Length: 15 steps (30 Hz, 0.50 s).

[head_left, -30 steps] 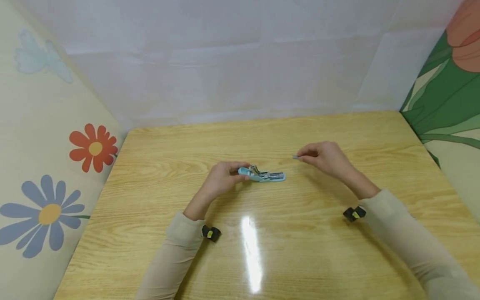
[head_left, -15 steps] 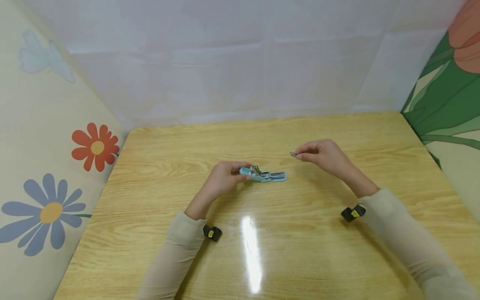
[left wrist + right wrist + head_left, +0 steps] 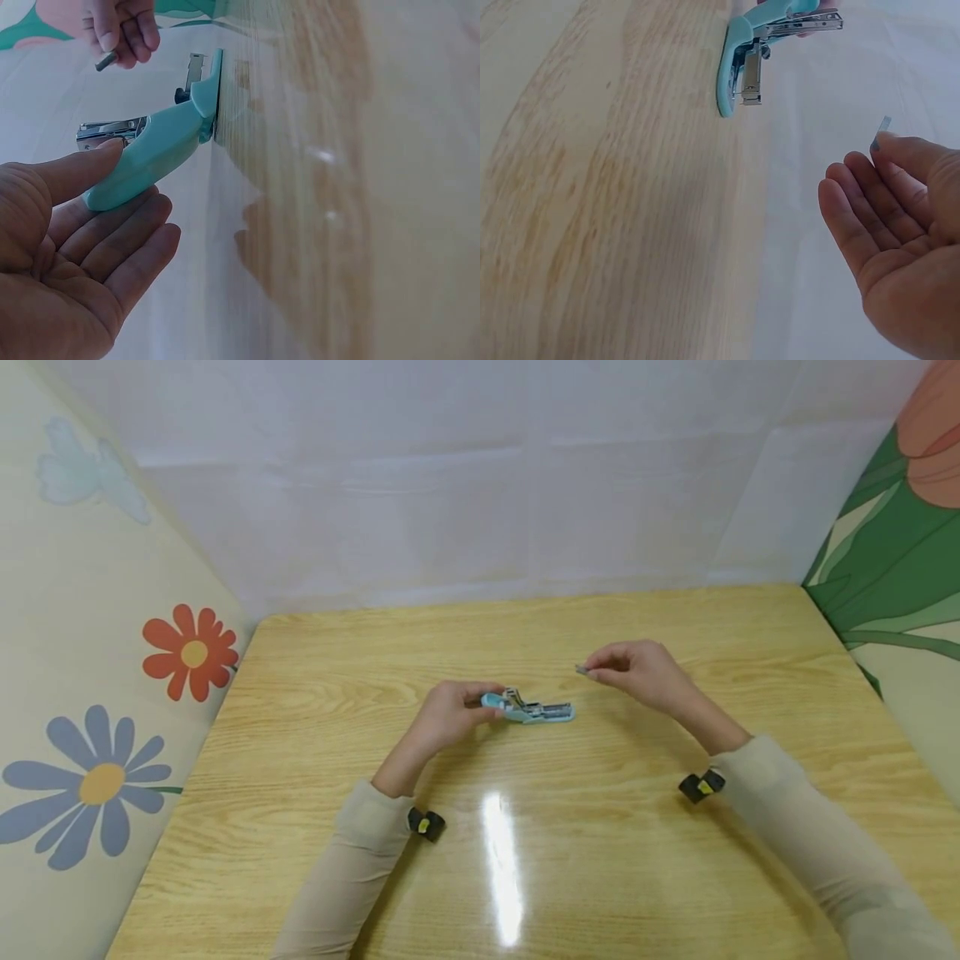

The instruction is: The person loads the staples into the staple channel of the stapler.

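Left wall panel [image 3: 112, 635]: cream, printed with a pale blue butterfly, a red flower and a blue flower; it runs along the left edge of the wooden table [image 3: 300, 760].

Left hand [image 3: 448, 717]: rests on the table a little left of its middle, nearer the far edge than the near one; thumb and fingers lightly curled round the rear end of a light blue stapler [image 3: 529, 709], thumb on top, fingers beneath, as the left wrist view [image 3: 161, 154] shows; beige sleeve [image 3: 352, 852] to the wrist, with a small black-and-yellow tag [image 3: 425, 824] beside it.

Stapler: lies about mid-table, its base on the wood, length running left to right; top swung open; metal staple channel exposed [image 3: 799, 26]; a metal tab stands up near its middle.

Right hand [image 3: 637, 672]: held just above the table, right of the stapler and apart from it, slightly nearer the far edge; thumb and forefinger pinch a small grey strip of staples [image 3: 581, 669], the other fingers loosely curled; the strip points left toward the stapler, not touching it; in the right wrist view it pokes out past the fingertips [image 3: 881, 133].

Far edge: white sheeted wall [image 3: 480, 485]; right edge: panel with green leaves and an orange flower [image 3: 892, 543].
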Tool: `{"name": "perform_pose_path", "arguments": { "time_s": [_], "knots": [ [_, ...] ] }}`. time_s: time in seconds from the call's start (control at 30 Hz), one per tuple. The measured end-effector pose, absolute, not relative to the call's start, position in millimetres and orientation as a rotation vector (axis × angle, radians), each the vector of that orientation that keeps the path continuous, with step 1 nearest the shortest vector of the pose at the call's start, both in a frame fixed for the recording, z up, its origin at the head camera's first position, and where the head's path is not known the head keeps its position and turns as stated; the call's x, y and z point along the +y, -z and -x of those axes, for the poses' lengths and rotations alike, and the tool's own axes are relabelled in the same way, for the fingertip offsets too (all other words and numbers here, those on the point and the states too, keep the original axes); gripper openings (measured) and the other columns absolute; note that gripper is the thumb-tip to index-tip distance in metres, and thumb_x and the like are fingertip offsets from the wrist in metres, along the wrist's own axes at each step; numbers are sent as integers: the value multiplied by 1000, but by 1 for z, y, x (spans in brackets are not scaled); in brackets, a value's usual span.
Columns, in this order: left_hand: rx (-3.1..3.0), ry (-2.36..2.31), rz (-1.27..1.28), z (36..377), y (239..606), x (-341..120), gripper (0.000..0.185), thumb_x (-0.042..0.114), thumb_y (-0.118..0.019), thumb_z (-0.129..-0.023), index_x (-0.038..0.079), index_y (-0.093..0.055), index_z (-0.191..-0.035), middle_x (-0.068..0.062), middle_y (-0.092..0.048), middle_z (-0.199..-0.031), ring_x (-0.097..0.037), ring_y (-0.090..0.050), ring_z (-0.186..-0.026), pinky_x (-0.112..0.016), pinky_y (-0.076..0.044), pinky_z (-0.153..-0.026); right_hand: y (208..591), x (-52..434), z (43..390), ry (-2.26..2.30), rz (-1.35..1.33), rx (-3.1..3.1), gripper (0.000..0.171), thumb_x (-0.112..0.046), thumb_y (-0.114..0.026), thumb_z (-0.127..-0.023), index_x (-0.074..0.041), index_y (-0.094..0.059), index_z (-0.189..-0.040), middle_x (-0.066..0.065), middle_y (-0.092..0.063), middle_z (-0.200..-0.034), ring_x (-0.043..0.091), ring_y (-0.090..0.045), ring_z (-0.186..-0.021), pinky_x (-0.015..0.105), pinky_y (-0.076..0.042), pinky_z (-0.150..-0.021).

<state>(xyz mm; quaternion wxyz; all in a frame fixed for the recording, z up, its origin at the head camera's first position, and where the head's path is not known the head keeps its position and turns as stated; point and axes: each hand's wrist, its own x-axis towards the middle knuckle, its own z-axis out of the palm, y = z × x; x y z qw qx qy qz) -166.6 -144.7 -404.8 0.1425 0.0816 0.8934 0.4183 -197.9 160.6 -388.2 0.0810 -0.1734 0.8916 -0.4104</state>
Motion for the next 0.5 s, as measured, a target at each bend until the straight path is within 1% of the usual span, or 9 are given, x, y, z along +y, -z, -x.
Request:
{"name": "perform_pose_path", "arguments": {
  "time_s": [0.1, 0.23, 0.5],
  "knots": [
    [2579, -1207, -240, 167, 405, -144, 38, 28, -72, -90, 22, -67, -127, -4, -71, -122, -16, -69, -104, -26, -56, -74, 390, 158, 197, 1195, 557, 2703, 15, -23, -64, -96, -14, -71, -105, 5, -73, -104, 18, -67, -93, 35, -56, -81],
    [2578, -1213, -238, 167, 405, -143, 38, 27, -72, -90, 20, -67, -127, -4, -71, -121, -16, -69, -104, -26, -56, -73, 393, 156, 195, 1161, 586, 2751, 13, -21, -64, -95, -12, -69, -103, 5, -73, -99, 17, -67, -88, 34, -56, -79],
    [2572, -1228, -252, 167, 406, -143, 39, 26, -72, -90, 19, -67, -128, -4, -71, -121, -16, -69, -104, -25, -56, -73, 393, 156, 194, 1171, 572, 2751, 13, -24, -69, -92, -14, -70, -101, 3, -75, -93, 17, -70, -83, 30, -56, -72]
  ]
}}
